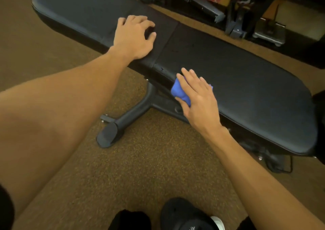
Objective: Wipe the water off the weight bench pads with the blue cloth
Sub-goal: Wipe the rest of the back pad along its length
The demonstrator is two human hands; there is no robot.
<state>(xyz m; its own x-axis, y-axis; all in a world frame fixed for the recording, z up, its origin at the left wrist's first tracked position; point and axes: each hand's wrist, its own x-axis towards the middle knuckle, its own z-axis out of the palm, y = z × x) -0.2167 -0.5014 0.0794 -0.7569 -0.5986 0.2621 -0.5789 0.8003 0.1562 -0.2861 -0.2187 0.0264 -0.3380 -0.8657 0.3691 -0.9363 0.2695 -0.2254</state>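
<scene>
Our right grip (198, 99) pressed the bunched blue cloth (178, 92) onto the near edge of the nearer pad (246, 81), thumb hooked round it. Our left grip (135, 37) held nothing; we rested it, fingers loosely bent, on the farther pad (79, 9) beside the seam.

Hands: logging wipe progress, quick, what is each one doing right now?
Left hand: open, holding nothing, resting on the left bench pad.
Right hand: holds the blue cloth against the right bench pad's edge.
</scene>
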